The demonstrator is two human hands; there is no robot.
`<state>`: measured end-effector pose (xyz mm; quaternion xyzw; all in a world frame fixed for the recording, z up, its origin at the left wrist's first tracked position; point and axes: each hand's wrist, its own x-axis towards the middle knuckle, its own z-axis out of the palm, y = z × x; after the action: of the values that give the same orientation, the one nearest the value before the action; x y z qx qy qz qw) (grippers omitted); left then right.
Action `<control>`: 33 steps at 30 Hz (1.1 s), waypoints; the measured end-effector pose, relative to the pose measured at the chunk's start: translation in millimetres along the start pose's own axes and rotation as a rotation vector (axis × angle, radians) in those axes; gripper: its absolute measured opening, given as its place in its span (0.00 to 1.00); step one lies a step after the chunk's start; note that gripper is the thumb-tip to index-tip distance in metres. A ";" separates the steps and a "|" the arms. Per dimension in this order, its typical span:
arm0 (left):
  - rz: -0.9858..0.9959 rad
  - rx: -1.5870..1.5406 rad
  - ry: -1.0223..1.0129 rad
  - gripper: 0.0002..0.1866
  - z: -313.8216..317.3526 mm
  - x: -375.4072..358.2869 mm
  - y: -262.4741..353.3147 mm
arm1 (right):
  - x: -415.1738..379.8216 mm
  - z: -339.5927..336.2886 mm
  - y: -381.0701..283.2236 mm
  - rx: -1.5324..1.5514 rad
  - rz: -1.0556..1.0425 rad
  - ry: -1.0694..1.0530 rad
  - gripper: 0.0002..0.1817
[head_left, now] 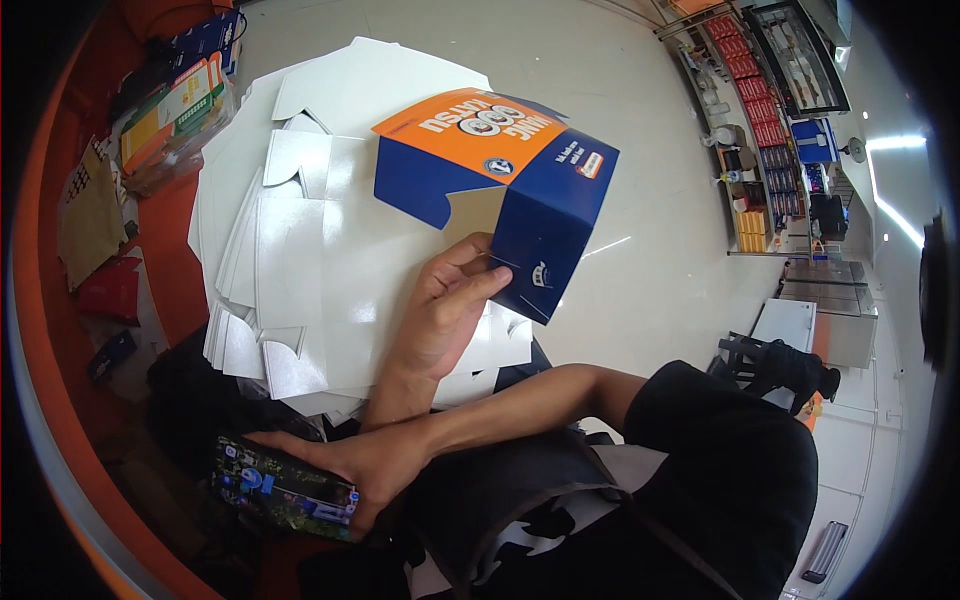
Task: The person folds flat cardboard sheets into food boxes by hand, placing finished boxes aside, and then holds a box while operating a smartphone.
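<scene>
My left hand is closed on a blue and orange cardboard box, thumb on its blue end panel and fingers behind. The box is tilted, with its printed text upside down in view and one side open with a cut-out flap. Below it lies a spread pile of white flat box blanks, some with notched tabs. My right arm crosses over my left forearm. At the lower left, my right hand grips a phone with its screen lit, showing icons on a dark picture.
Along the left runs an orange seat or ledge holding a plastic bag with printed packs, a brown paper bag and a red packet. Shelves with red and yellow boxes stand far right, near a dark chair on the tiled floor.
</scene>
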<state>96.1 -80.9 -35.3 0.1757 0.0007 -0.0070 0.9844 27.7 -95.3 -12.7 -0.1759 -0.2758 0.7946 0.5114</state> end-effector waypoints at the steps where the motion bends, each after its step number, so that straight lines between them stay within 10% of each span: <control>1: -0.001 0.003 0.004 0.17 0.3 -0.1 0.1 | 0.6 0.1 1.9 -0.072 -0.051 0.006 0.75; 33: -0.003 -0.003 -0.003 0.16 -1.3 -0.5 0.9 | 0.6 -5.8 15.0 -0.414 -0.170 0.028 0.80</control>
<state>95.5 -79.5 -36.3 0.1741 -0.0004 -0.0085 0.9847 20.0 -98.1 -26.5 -0.2643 -0.4396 0.6727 0.5333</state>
